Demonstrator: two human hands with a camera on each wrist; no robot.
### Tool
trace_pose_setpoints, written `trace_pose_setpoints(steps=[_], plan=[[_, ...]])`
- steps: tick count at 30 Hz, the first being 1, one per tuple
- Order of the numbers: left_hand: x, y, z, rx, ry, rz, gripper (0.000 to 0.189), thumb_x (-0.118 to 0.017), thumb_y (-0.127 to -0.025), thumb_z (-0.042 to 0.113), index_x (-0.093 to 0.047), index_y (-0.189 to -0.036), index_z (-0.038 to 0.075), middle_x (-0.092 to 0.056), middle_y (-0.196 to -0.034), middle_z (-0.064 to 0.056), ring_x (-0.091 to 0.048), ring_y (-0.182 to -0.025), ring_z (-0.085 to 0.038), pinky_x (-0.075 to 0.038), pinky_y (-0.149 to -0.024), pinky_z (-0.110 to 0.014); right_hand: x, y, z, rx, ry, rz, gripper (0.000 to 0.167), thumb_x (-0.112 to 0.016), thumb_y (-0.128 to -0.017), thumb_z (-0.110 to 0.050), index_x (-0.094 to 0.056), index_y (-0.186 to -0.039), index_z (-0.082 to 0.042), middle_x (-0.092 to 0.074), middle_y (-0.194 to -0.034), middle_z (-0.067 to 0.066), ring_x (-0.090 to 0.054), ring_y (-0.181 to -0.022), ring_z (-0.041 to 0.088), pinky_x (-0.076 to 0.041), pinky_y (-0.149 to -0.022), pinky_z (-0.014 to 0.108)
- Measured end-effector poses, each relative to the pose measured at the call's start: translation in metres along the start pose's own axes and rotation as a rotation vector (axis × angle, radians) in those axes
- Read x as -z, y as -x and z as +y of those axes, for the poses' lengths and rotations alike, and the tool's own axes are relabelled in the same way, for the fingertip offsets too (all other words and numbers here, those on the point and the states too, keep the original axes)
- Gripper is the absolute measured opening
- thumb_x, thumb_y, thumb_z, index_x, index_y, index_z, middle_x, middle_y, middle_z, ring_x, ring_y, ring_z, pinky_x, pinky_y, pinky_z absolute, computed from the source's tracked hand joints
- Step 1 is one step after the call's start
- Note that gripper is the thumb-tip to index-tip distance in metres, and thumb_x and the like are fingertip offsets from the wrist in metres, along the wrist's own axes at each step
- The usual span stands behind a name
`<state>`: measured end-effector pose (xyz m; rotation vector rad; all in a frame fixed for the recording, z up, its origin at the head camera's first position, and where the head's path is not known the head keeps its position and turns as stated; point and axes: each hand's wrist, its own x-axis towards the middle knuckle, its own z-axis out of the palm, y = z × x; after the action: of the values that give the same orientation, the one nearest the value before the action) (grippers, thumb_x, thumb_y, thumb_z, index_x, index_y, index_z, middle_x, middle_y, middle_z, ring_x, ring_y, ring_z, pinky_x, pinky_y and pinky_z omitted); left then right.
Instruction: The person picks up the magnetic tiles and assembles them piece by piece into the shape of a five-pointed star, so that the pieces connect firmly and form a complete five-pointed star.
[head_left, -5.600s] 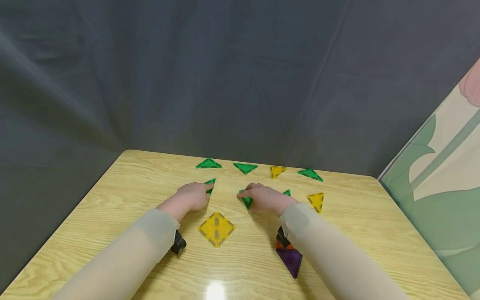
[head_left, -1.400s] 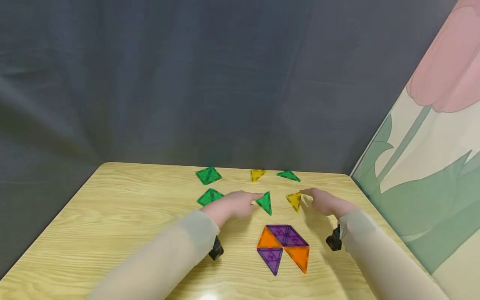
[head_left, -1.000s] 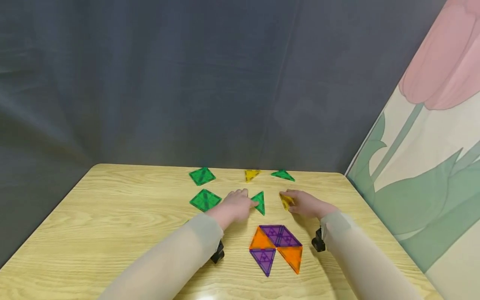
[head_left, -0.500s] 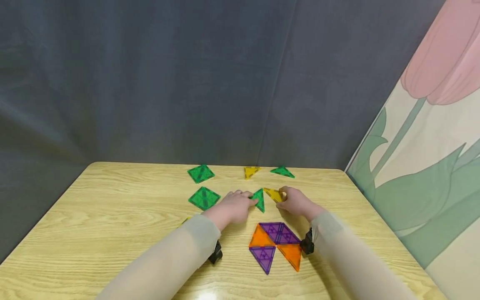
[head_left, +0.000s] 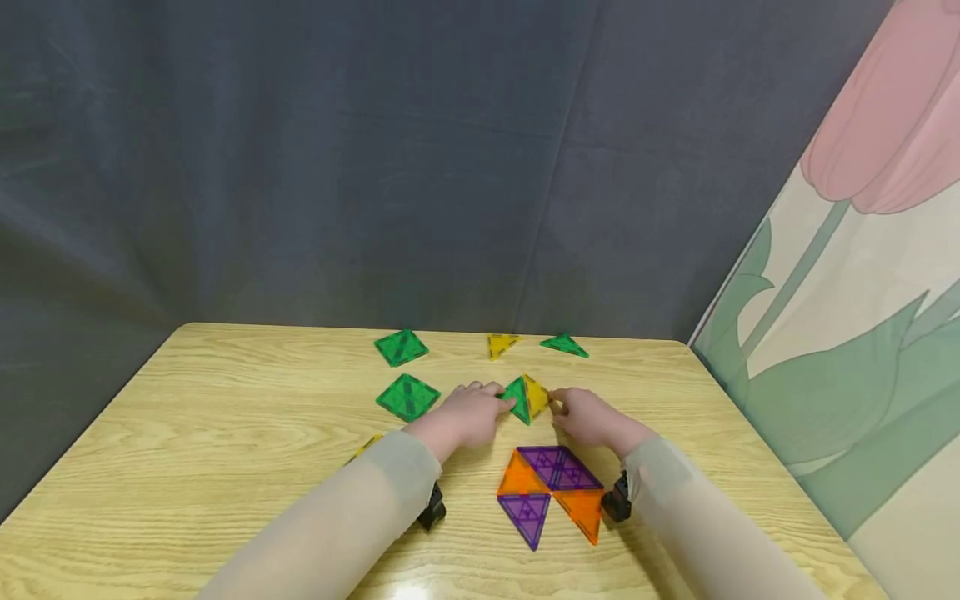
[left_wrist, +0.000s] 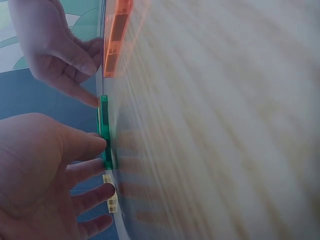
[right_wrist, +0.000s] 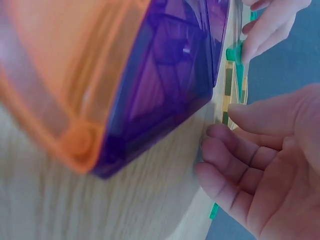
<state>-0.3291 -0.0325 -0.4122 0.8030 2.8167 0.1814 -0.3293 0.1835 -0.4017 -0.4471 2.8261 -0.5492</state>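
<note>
In the head view, a green triangular magnetic tile [head_left: 517, 395] and a yellow triangular magnetic tile [head_left: 536, 398] lie edge to edge, forming a diamond. My left hand [head_left: 469, 412] rests its thumb on the green tile's left part, the other fingers stretched forward beyond it. In the left wrist view that thumb touches the green tile's [left_wrist: 104, 117] edge. My right hand [head_left: 587, 417] pinches the yellow tile's right corner between thumb and index finger. The right wrist view shows the yellow tile [right_wrist: 228, 82] at the tips of that thumb and index finger, the other fingers curled.
Nearer me lie joined purple tiles [head_left: 562, 467] and orange tiles [head_left: 581, 510]. Two green diamonds [head_left: 408, 397] sit left, one behind the other. Along the back are a yellow triangle [head_left: 501, 345] and a green triangle [head_left: 564, 344]. My left forearm partly covers another yellow tile [head_left: 369, 443].
My right hand has gripped the yellow tile, turned it and drawn it left against the green one. My left thumb has stayed on the green tile over the last second.
</note>
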Motion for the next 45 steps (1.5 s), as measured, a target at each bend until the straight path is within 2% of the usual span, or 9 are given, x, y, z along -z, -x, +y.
trace_pose_setpoints(steps=[9, 14, 18, 22, 26, 30, 35, 39, 45], plan=[[0.002, 0.001, 0.0, 0.001, 0.036, 0.007, 0.056, -0.048, -0.101, 0.008, -0.04, -0.152, 0.03, -0.031, -0.157, 0.002, -0.027, -0.144, -0.027, -0.021, -0.117, -0.046, -0.001, 0.004, 0.005, 0.0, -0.003, -0.006, 0.047, -0.06, -0.097, -0.004, -0.048, -0.141, 0.008, -0.065, -0.094, 0.013, -0.053, -0.066, 0.018, -0.047, -0.061, 0.031], [0.005, -0.002, -0.006, -0.018, 0.119, 0.003, 0.052, -0.047, -0.103, 0.012, -0.042, -0.151, 0.03, -0.035, -0.155, 0.002, -0.029, -0.142, -0.026, -0.022, -0.117, -0.047, 0.006, 0.004, 0.007, 0.008, -0.061, -0.008, 0.042, -0.057, -0.098, -0.004, -0.052, -0.138, 0.006, -0.063, -0.088, 0.011, -0.051, -0.064, 0.019, -0.048, -0.06, 0.033], [0.012, -0.015, -0.02, 0.002, 0.219, 0.056, 0.049, -0.044, -0.106, 0.017, -0.038, -0.154, 0.025, -0.034, -0.154, -0.001, -0.028, -0.143, -0.027, -0.021, -0.116, -0.049, 0.019, -0.008, 0.021, 0.044, -0.064, 0.08, 0.035, -0.054, -0.097, -0.002, -0.057, -0.13, 0.009, -0.062, -0.106, 0.023, -0.06, -0.09, 0.034, -0.053, -0.081, 0.047], [0.02, -0.03, -0.035, 0.091, 0.216, 0.123, 0.049, -0.042, -0.106, 0.016, -0.035, -0.155, 0.019, -0.029, -0.158, -0.003, -0.022, -0.145, -0.03, -0.017, -0.117, -0.05, 0.033, -0.027, 0.042, 0.032, -0.014, 0.151, 0.043, -0.048, -0.097, -0.001, -0.047, -0.137, 0.013, -0.046, -0.135, 0.036, -0.044, -0.125, 0.051, -0.038, -0.104, 0.059], [0.021, -0.043, -0.039, 0.115, 0.134, 0.076, 0.057, -0.044, -0.102, 0.008, -0.031, -0.157, 0.016, -0.022, -0.162, -0.003, -0.016, -0.148, -0.03, -0.013, -0.118, -0.052, 0.042, -0.046, 0.064, -0.021, 0.026, 0.111, 0.051, -0.042, -0.101, -0.003, -0.028, -0.148, 0.014, -0.033, -0.147, 0.037, -0.032, -0.135, 0.052, -0.028, -0.111, 0.059], [0.017, -0.052, -0.038, 0.115, 0.094, 0.006, 0.063, -0.044, -0.1, 0.006, -0.023, -0.159, 0.016, -0.016, -0.164, -0.001, -0.011, -0.149, -0.026, -0.009, -0.118, -0.053, 0.042, -0.06, 0.076, -0.054, 0.008, 0.036, 0.053, -0.036, -0.102, 0.0, -0.021, -0.152, 0.01, -0.027, -0.152, 0.033, -0.026, -0.139, 0.049, -0.023, -0.113, 0.058], [0.013, -0.057, -0.035, 0.133, 0.059, -0.022, 0.061, -0.042, -0.102, 0.007, -0.022, -0.159, 0.016, -0.016, -0.164, 0.0, -0.009, -0.149, -0.024, -0.008, -0.119, -0.051, 0.031, -0.062, 0.066, -0.077, 0.069, 0.018, 0.057, -0.035, -0.093, 0.01, -0.029, -0.15, 0.009, -0.03, -0.15, 0.033, -0.026, -0.139, 0.049, -0.024, -0.113, 0.057], [0.014, -0.058, -0.033, 0.131, 0.058, -0.01, 0.058, -0.038, -0.103, 0.006, -0.023, -0.158, 0.015, -0.016, -0.164, -0.001, -0.009, -0.149, -0.023, -0.009, -0.119, -0.049, 0.024, -0.063, 0.046, -0.027, 0.176, 0.055, 0.05, -0.039, -0.097, 0.004, -0.04, -0.147, 0.006, -0.04, -0.144, 0.03, -0.035, -0.132, 0.049, -0.031, -0.11, 0.056], [0.013, -0.058, -0.029, 0.131, 0.076, -0.02, 0.058, -0.037, -0.103, 0.005, -0.023, -0.158, 0.014, -0.015, -0.164, -0.001, -0.008, -0.15, -0.022, -0.009, -0.119, -0.048, 0.014, -0.067, 0.024, 0.059, 0.18, 0.043, 0.043, -0.046, -0.102, -0.003, -0.046, -0.143, 0.007, -0.043, -0.143, 0.029, -0.037, -0.131, 0.047, -0.032, -0.11, 0.054]])
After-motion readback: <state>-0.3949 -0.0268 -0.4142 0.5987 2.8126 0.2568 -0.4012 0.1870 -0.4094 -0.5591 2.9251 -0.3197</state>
